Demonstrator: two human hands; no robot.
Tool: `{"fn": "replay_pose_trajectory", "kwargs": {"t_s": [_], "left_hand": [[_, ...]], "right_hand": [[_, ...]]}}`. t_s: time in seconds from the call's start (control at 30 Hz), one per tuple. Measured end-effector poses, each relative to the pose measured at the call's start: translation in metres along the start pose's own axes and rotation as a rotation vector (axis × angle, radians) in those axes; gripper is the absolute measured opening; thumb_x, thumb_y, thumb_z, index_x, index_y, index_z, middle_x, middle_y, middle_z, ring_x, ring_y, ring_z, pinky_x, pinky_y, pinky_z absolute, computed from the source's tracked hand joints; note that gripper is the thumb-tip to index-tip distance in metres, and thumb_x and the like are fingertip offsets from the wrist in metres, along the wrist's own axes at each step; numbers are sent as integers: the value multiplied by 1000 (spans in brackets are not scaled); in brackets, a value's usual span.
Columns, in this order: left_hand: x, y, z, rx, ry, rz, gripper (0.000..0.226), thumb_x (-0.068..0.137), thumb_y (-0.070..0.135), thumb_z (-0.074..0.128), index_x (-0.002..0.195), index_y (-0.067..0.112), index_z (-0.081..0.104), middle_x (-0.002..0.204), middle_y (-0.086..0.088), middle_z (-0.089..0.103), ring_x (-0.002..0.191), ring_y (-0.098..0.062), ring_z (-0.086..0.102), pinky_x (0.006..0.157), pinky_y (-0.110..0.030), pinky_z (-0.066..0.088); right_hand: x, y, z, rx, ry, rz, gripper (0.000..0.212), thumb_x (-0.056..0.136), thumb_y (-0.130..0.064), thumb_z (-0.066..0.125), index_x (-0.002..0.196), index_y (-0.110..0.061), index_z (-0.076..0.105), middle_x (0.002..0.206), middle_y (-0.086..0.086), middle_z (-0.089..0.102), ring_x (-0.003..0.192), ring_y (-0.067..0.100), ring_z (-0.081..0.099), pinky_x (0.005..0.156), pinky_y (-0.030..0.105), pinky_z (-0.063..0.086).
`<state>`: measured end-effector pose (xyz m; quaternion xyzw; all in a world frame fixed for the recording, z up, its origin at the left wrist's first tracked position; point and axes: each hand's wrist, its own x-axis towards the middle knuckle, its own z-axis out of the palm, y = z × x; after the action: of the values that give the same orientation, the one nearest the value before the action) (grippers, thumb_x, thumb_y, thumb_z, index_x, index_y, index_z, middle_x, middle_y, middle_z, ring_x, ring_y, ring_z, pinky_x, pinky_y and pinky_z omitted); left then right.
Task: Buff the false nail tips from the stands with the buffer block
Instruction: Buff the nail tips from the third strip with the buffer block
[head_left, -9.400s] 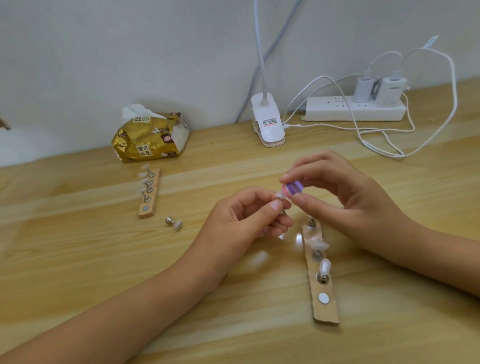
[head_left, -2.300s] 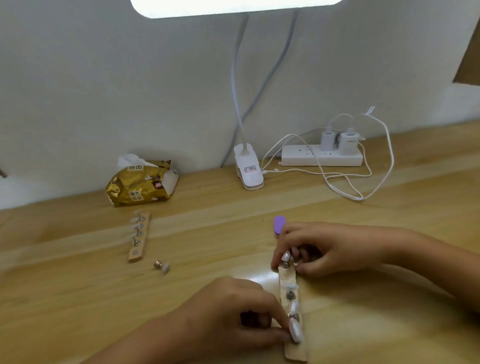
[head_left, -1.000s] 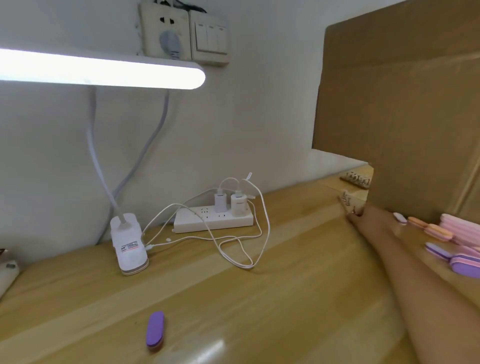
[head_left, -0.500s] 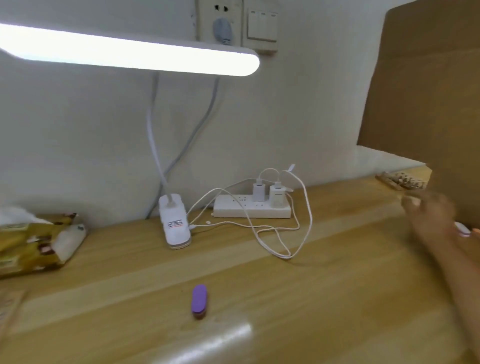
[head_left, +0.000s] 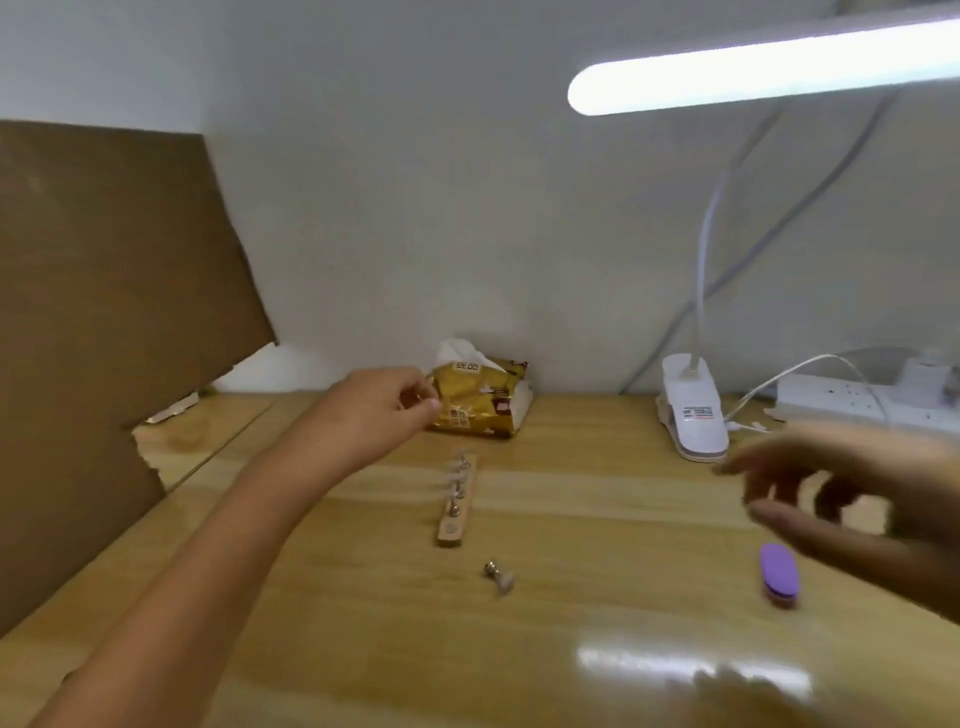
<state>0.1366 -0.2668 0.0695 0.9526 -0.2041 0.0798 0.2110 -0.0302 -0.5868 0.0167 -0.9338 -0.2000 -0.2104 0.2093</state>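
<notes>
Right hand (head_left: 857, 493) has returned above buffer block (head_left: 779, 574).

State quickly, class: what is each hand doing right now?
Left hand: fingers curled near the tissue pack; any grip cannot be told.
Right hand: open, blurred, holding nothing, near the purple buffer block.

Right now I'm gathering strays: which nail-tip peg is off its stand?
The loose peg lying on its side on the table, nearer the camera than the wooden stand; the other pegs sit in a row on that stand.
</notes>
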Motion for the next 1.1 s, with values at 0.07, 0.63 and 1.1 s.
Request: {"fn": "replay_pose_trajectory", "kwargs": {"t_s": [0.07,0.63,1.1], "left_hand": [[11,-22,16,-75,-150,-100,19,91,21,57,109,23,64,94,5,66,82,-11,64,77,-29,52],[31,-74,57,-27,-585,72,85,74,45,77,144,49,28,137,5,27,130,-15,30,114,-36,28],[33,-78,64,5,-570,78,96,63,58,74,143,53,22,127,11,23,133,-17,23,115,-37,22]], "right_hand": [[33,-36,25,11,-208,-36,37,86,-74,42,114,-51,51,102,-30,55,86,-5,58,63,9,46],[107,-72,143,453,-114,295,15,90,-16,68,87,-28,59,78,-11,57,66,-2,50,65,18,44],[118,-74,145,380,-164,361,22,83,-32,77,98,-26,61,74,-12,52,59,-3,47,55,14,36]]}}
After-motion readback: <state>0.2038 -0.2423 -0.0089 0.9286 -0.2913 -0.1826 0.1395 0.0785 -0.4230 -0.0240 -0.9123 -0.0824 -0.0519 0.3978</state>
